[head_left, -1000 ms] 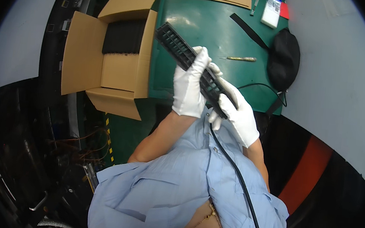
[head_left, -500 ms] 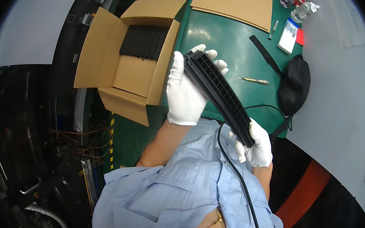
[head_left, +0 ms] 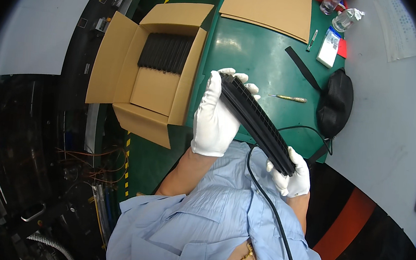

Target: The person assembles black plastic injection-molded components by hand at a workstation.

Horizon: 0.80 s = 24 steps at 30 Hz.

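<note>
A long black plastic part (head_left: 258, 125) with a row of small slots along one side slants between my two white-gloved hands. My left hand (head_left: 214, 123) grips its upper end, thumb on the near side and fingertips showing beyond it. Around the lower end, close to my body, my right hand (head_left: 293, 176) is closed. To the left, an open cardboard box (head_left: 154, 92) holds a row of similar black parts (head_left: 165, 52) at its far end. Below the held part lies the edge of the green table (head_left: 255, 59).
Flat cardboard sheets (head_left: 267, 8) lie at the table's far side. A screwdriver-like tool (head_left: 291, 98), a black pouch (head_left: 334, 104), a white pack (head_left: 328, 49), a pen (head_left: 312, 40) and a jar (head_left: 345, 20) sit to the right. A black cable (head_left: 276, 204) runs down across my shirt.
Both hands have moved slightly down toward my body with the black part. The part has rolled a little, so its slotted side shows less and its long smooth side shows more.
</note>
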Tool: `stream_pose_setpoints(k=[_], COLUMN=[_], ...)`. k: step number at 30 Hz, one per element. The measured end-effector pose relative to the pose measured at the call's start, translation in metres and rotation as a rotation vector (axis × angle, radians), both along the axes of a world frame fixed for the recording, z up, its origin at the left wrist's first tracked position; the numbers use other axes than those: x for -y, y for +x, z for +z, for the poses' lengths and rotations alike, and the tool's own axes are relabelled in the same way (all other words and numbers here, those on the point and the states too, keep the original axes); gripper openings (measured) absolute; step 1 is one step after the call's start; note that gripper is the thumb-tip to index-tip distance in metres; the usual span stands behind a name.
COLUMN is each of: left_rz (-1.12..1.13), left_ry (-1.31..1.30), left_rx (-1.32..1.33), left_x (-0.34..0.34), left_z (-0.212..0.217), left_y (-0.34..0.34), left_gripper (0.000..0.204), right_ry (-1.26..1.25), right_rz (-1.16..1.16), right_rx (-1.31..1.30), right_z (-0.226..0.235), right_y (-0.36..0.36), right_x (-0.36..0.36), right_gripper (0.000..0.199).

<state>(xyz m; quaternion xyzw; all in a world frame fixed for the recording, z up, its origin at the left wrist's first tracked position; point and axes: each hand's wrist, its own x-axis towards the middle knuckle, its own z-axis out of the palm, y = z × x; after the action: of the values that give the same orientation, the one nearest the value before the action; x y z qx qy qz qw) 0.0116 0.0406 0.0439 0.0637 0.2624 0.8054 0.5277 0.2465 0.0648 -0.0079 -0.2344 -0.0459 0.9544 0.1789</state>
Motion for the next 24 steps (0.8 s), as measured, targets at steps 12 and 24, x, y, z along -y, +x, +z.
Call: stream_pose_setpoints(k=[12, 24], left_rz=[0.027, -0.015], left_ry=[-0.158, -0.224], left_rx=[0.042, 0.1], left_x=[0.005, 0.003], left_z=[-0.005, -0.023], left_y=[-0.004, -0.013], left_gripper=[0.028, 0.032], right_ry=[-0.296, -0.276], right_rz=[-0.007, 0.053], right_rx=[-0.123, 0.036], right_z=[-0.001, 0.017], right_y=[0.005, -0.004], right_x=[0.003, -0.003], right_gripper=[0.06, 0.056])
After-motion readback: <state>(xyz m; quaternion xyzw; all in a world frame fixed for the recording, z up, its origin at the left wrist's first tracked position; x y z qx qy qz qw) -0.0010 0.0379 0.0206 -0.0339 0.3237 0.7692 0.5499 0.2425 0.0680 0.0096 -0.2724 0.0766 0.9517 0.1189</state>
